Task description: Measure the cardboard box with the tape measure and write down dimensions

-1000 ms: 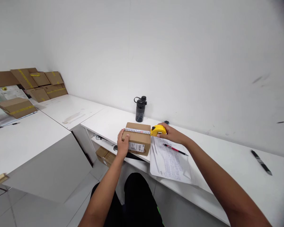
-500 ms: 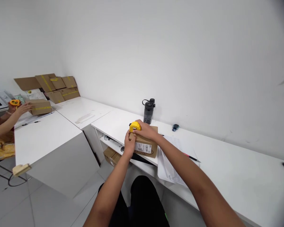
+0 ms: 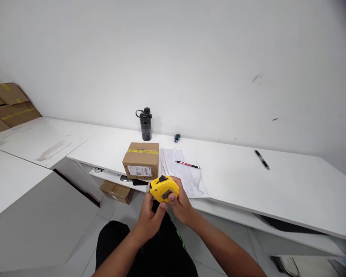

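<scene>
Both my hands hold a yellow tape measure (image 3: pixel 163 188) in front of my lap, off the desk's front edge. My left hand (image 3: pixel 148 217) cups it from below, and my right hand (image 3: pixel 182 202) grips its right side with the thumb on the casing. The tape looks retracted. A small cardboard box (image 3: pixel 141 165) with yellow tape on top and a white label on its front stands on the white desk (image 3: pixel 236 181), just beyond my hands and untouched.
Sheets of written paper (image 3: pixel 182 173) with a red pen (image 3: pixel 188 165) lie right of the box. A dark water bottle (image 3: pixel 145 124) and a small blue object (image 3: pixel 177 137) stand near the wall. A black pen (image 3: pixel 262 159) lies further right. More boxes (image 3: pixel 117 191) sit under the desk; flat cartons (image 3: pixel 6 105) lean at far left.
The tape measure has come off the box top and moved toward me, with both hands on it. My left hand has let go of the box. The view has swung right.
</scene>
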A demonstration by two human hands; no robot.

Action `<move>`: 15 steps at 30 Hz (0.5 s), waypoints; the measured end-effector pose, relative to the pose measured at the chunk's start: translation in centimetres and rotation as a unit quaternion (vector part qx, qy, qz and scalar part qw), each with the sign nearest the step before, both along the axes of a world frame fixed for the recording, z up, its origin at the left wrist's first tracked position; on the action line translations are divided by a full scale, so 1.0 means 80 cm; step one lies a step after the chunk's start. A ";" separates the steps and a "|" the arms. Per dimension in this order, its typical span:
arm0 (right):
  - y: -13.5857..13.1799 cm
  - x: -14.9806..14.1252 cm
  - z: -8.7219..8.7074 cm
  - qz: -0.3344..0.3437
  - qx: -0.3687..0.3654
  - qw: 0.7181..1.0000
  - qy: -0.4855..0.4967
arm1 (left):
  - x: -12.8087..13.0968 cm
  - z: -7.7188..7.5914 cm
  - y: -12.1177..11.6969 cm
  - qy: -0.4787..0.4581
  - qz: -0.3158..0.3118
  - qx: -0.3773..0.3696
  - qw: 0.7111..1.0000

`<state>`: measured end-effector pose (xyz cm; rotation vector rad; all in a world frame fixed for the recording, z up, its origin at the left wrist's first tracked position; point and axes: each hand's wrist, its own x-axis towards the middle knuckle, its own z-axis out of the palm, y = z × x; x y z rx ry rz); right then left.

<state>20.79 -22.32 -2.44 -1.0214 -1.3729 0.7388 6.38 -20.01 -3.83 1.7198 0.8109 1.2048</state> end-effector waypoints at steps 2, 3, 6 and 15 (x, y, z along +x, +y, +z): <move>-0.008 0.032 -0.009 0.012 -0.021 0.997 -0.071 | 0.020 -0.015 -0.005 -0.015 -0.021 -0.054 0.998; -0.004 0.054 -0.011 0.001 -0.032 0.992 -0.126 | 0.029 -0.019 -0.004 -0.017 -0.018 -0.068 0.997; 0.029 0.128 -0.015 -0.145 -0.076 0.935 -0.314 | 0.053 -0.019 0.003 0.065 -0.022 -0.046 0.997; 0.088 0.235 -0.051 -0.237 -0.138 0.810 -0.517 | 0.130 -0.054 -0.004 0.373 -0.159 0.301 0.863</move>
